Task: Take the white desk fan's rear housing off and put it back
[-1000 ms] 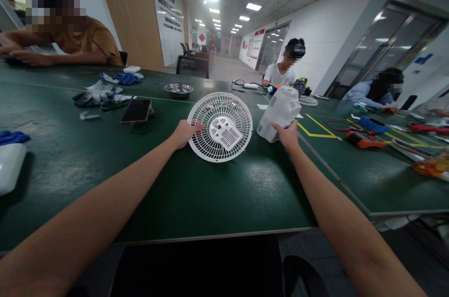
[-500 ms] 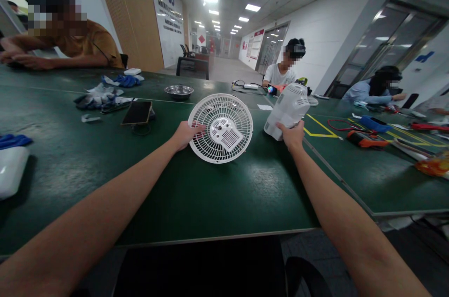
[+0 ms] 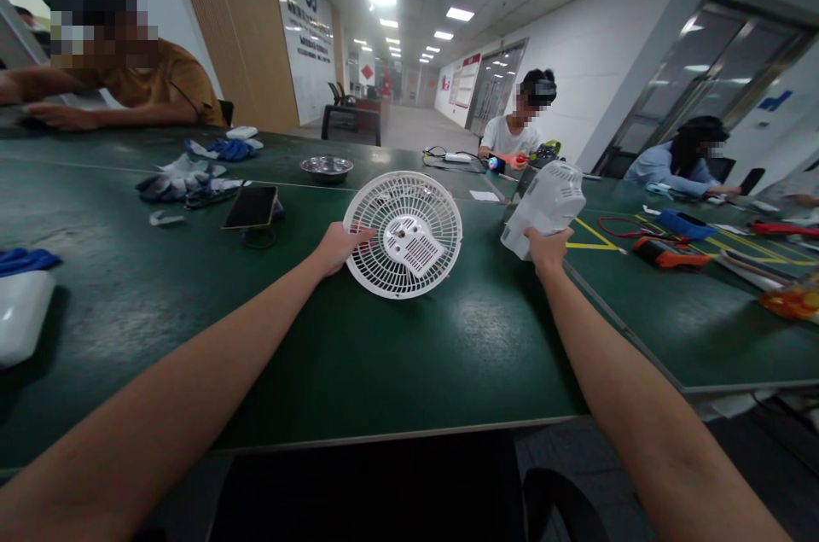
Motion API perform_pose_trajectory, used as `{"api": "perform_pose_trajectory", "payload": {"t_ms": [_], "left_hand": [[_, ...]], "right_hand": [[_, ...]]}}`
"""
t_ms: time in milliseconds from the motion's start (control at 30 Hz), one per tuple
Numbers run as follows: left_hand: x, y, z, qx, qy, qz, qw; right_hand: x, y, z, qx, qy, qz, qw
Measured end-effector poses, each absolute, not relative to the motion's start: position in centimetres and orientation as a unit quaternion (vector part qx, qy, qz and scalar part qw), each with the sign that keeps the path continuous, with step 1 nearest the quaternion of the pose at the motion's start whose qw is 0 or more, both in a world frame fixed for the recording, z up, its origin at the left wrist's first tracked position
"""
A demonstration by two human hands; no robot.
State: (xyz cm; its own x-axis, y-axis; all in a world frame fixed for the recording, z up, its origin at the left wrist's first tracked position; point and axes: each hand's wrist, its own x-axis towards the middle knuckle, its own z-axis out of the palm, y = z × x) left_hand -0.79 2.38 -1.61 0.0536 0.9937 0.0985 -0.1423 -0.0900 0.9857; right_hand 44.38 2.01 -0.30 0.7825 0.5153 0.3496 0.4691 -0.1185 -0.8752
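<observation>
A round white fan grille (image 3: 413, 247) with a slotted plate at its centre stands tilted over the green table (image 3: 409, 371). My left hand (image 3: 342, 247) grips its left rim, some fingers showing through the bars. Off to the right, my right hand (image 3: 548, 250) is closed around the lower part of a white plastic housing (image 3: 547, 201) with vent slots at its top. The housing leans to the right, apart from the grille. Whether its lower end touches the table, I cannot tell.
A metal bowl (image 3: 326, 167) sits behind the grille. To the left are a phone (image 3: 252, 206), crumpled gloves (image 3: 182, 177) and a white box (image 3: 24, 316). An orange meter (image 3: 670, 252) and a blue case (image 3: 684, 224) lie right. Several people sit around the table.
My right hand has moved the white housing to the right, away from the grille. My left hand and the grille have stayed almost still.
</observation>
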Motion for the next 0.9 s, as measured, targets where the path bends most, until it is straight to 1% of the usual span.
{"api": "perform_pose_trajectory", "payload": {"t_ms": [100,233,367,600,900], "left_hand": [[-0.7,2.2,-1.4,0.500,0.433,0.538,0.522],[-0.6,2.1,-1.3,0.499,0.436,0.535,0.525],[-0.7,2.2,-1.4,0.500,0.433,0.537,0.523],[-0.7,2.1,-1.3,0.497,0.437,0.534,0.526],[-0.6,1.6,-0.8,0.495,0.442,0.531,0.526]], "right_hand": [[44.2,2.1,0.0,-0.738,-0.340,-0.001,0.583],[44.6,2.2,0.8,-0.674,-0.375,-0.081,0.632],[45.8,2.7,1.3,-0.610,-0.400,-0.117,0.674],[47.1,4.0,0.7,-0.526,-0.419,-0.068,0.737],[47.2,4.0,0.6,-0.506,-0.437,-0.070,0.740]]}}
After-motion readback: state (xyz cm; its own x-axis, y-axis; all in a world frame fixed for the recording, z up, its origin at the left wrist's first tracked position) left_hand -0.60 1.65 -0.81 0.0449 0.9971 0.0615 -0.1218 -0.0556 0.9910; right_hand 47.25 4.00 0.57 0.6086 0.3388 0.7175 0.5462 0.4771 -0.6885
